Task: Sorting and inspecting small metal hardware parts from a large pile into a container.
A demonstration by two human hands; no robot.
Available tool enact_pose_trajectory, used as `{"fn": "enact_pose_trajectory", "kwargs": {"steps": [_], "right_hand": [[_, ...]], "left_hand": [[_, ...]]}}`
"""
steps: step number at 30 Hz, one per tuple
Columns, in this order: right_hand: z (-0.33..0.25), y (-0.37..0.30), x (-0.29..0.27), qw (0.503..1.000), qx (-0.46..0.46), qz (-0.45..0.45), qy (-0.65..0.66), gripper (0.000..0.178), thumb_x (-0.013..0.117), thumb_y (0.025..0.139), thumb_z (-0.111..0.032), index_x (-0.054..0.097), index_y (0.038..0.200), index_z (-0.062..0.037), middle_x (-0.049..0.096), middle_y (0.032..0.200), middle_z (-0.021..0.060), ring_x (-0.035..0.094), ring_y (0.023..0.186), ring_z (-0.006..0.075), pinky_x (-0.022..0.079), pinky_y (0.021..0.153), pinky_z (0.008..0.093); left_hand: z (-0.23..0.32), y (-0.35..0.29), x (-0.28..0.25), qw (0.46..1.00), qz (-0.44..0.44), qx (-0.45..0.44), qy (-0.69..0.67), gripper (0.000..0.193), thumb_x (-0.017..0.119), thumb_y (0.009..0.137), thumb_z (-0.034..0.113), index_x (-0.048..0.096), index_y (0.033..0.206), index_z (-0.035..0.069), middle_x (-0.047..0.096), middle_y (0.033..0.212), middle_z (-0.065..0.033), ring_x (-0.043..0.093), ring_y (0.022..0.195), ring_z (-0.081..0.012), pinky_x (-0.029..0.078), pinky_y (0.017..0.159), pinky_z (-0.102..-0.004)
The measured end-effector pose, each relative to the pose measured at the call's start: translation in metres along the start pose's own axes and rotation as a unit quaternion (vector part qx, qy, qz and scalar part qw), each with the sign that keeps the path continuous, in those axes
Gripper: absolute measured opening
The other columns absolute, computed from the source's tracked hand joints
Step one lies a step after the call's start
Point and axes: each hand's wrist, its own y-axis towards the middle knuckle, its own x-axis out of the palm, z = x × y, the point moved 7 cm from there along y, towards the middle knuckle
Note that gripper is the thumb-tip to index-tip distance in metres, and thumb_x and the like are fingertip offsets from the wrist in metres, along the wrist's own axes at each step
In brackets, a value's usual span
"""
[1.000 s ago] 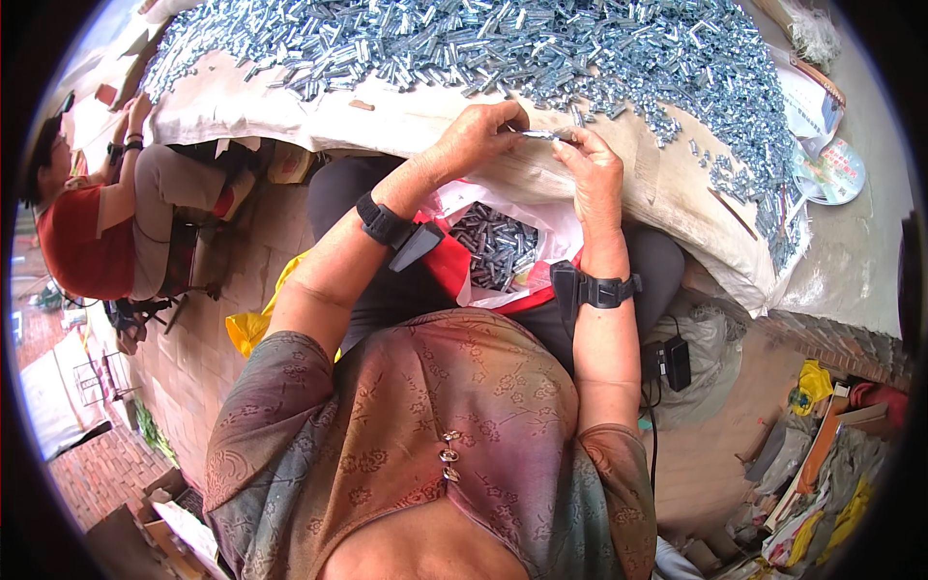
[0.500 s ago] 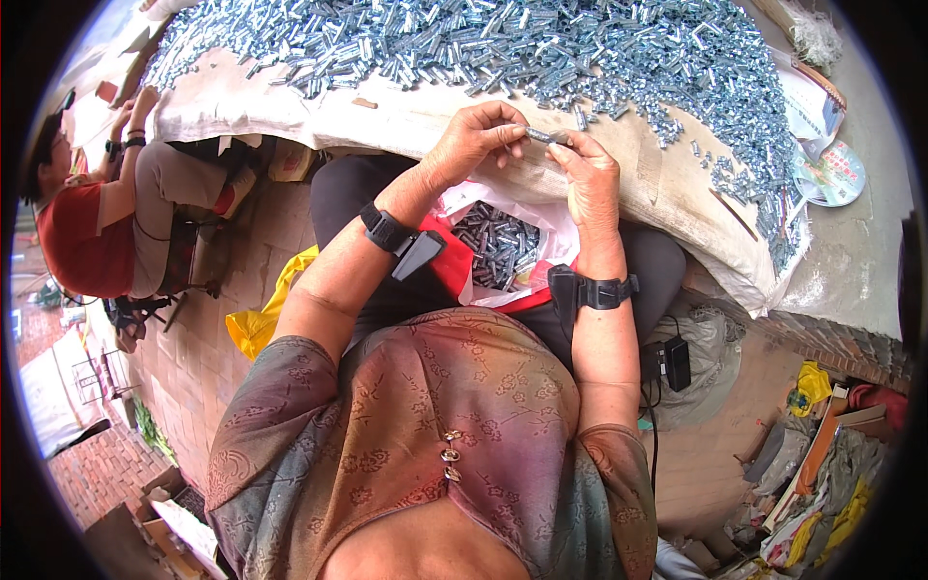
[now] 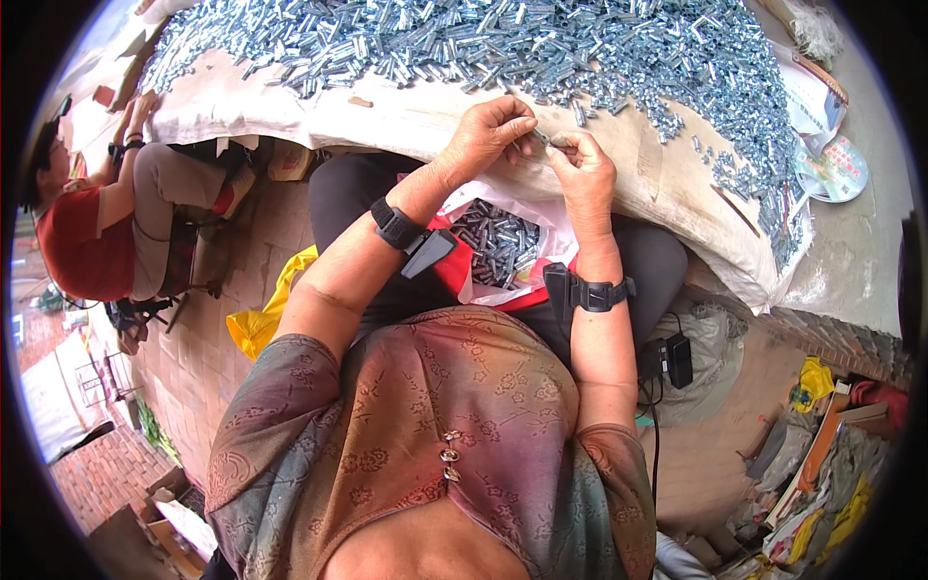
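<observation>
My left hand [image 3: 493,133] and my right hand [image 3: 584,172] meet over the near edge of the cloth-covered work surface. Their fingertips pinch a small metal piece [image 3: 542,138] from both sides; its exact kind is too small to make out. Below them, in my lap, an open white-lined red bag [image 3: 559,232] holds many short dark metal cylinders [image 3: 495,244]. A broad heap of shiny, bluish metal pieces [image 3: 435,43], some long and some short, spreads over the cloth [image 3: 387,121] beyond my hands.
Another person [image 3: 87,232] in a red top sits at the far left, hands at the cloth's edge. A round fan [image 3: 833,172] lies right of the heap. Yellow cloth [image 3: 256,324] hangs by my left leg. A black box with cables [image 3: 679,360] and piled sacks [image 3: 822,483] are at right.
The metal piece between my fingers has turned and shows less of its length. My left fingers have closed in nearer to it, while my right hand has shifted slightly.
</observation>
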Motion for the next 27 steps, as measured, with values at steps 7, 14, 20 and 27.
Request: {"fn": "enact_pose_trajectory", "kwargs": {"steps": [7, 14, 20, 27], "right_hand": [[-0.025, -0.001, -0.003, 0.988, -0.117, 0.015, -0.104, 0.016, 0.064, 0.067, 0.003, 0.058, 0.08, -0.0042, 0.059, 0.075, 0.0086, 0.06, 0.064, 0.0206, 0.048, 0.059, 0.0301], [-0.019, 0.009, -0.004, 0.945, -0.061, -0.122, -0.297, 0.008, 0.059, 0.069, -0.003, 0.058, 0.077, -0.0041, 0.059, 0.084, 0.0111, 0.057, 0.082, 0.0296, 0.046, 0.071, 0.0391], [-0.015, 0.032, -0.036, 0.916, -0.133, 0.052, -0.374, 0.019, 0.059, 0.072, -0.004, 0.061, 0.091, -0.007, 0.06, 0.091, 0.0089, 0.057, 0.089, 0.0287, 0.047, 0.077, 0.0377], [-0.008, 0.052, -0.022, 0.885, -0.218, 0.022, -0.411, 0.022, 0.054, 0.077, -0.003, 0.06, 0.097, -0.0098, 0.06, 0.095, 0.0077, 0.057, 0.09, 0.0279, 0.048, 0.077, 0.0382]], "left_hand": [[-0.002, 0.003, 0.003, 1.0, -0.003, 0.017, 0.011, 0.015, 0.056, 0.09, 0.017, 0.056, 0.094, 0.002, 0.06, 0.074, -0.0024, 0.058, 0.061, -0.0074, 0.045, 0.05, -0.0187], [0.017, -0.006, 0.041, 0.851, -0.006, 0.207, 0.483, 0.009, 0.056, 0.083, 0.015, 0.052, 0.085, 0.007, 0.059, 0.076, -0.0146, 0.059, 0.072, -0.0351, 0.047, 0.061, -0.0409], [0.02, -0.003, 0.05, 0.87, -0.008, 0.216, 0.444, 0.01, 0.053, 0.083, 0.01, 0.05, 0.091, 0.006, 0.058, 0.079, -0.0161, 0.058, 0.072, -0.0354, 0.046, 0.063, -0.0404], [0.042, 0.032, 0.043, 0.869, 0.04, 0.271, 0.412, 0.014, 0.047, 0.079, 0.002, 0.055, 0.091, 0.003, 0.059, 0.082, -0.0149, 0.059, 0.076, -0.0325, 0.048, 0.067, -0.0371]]}}
